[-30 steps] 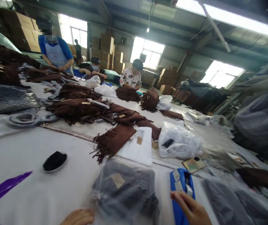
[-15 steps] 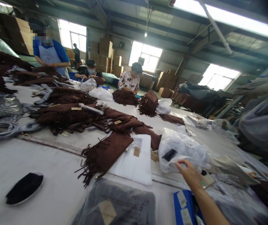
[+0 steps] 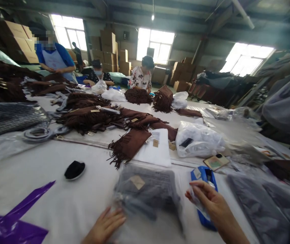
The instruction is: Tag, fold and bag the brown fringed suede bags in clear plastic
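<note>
A clear plastic bag (image 3: 160, 222) with a dark grey item inside and a tan tag (image 3: 137, 182) lies in front of me. My left hand (image 3: 106, 225) rests flat at the bag's lower left edge, fingers stretched out. Fingers pinched, my right hand (image 3: 212, 203) holds a small translucent plastic piece (image 3: 198, 202), whose exact kind I cannot make out. Beneath that hand, partly covered by it, sits a blue tape dispenser (image 3: 203, 222). Farther back are a puffy white plastic bag (image 3: 200, 140) and a phone (image 3: 216, 161).
Brown fringed bags (image 3: 94, 118) are heaped across the table, one lying on a white sheet (image 3: 157, 154). A black oval item (image 3: 75, 169) and purple plastic (image 3: 15, 230) lie to the left. Grey folded material (image 3: 269, 203) is at right. Several people work beyond.
My right hand has drawn back from the puffy white bag and now holds a small translucent piece over the tape dispenser. My left hand has come into view on the clear bag.
</note>
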The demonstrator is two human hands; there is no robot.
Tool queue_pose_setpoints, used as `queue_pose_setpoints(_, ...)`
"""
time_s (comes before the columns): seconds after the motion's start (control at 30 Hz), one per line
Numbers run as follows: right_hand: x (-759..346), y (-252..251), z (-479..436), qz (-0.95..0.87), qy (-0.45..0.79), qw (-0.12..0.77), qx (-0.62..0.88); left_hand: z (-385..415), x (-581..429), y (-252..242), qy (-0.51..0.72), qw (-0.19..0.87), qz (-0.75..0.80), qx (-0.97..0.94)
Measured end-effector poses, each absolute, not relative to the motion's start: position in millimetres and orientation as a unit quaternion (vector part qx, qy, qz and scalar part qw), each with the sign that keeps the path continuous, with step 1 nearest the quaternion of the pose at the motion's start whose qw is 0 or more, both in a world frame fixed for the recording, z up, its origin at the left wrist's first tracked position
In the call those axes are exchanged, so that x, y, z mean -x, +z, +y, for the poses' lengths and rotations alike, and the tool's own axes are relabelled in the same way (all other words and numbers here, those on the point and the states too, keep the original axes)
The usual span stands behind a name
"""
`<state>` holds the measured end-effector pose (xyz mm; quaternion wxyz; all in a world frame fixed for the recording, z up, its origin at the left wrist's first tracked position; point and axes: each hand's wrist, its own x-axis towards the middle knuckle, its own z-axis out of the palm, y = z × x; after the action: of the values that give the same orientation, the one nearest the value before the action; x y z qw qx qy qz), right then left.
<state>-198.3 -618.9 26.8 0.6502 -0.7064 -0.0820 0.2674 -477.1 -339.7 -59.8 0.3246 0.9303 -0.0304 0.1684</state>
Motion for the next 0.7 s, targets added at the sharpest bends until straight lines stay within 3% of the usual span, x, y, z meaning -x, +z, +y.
queue_pose_setpoints(0.1,257,28,-606,-0.137,0.358,0.611,0.693,-364,470,-25,0.152,0.395,-0.03,-0.905)
queue_pose_setpoints(0.2,303,31,-584,-0.186,0.428,0.601,0.648,-390,446,-1,0.098,0.551,-0.053,-0.827)
queue_pose_setpoints(0.37,322,29,-571,-0.281,0.303,0.544,0.73,-426,412,-4,-0.045,0.727,0.004,-0.685)
queue_pose_setpoints(0.5,305,8,-595,-0.23,0.214,0.537,0.783,-435,414,-22,-0.092,0.785,0.083,-0.607)
queue_pose_setpoints(0.6,309,-24,-606,-0.151,0.31,0.66,0.667,-437,421,-31,-0.057,0.792,0.13,-0.594)
queue_pose_setpoints(0.7,329,-50,-600,-0.11,0.368,0.699,0.603,-442,424,-35,0.015,0.711,0.168,-0.683)
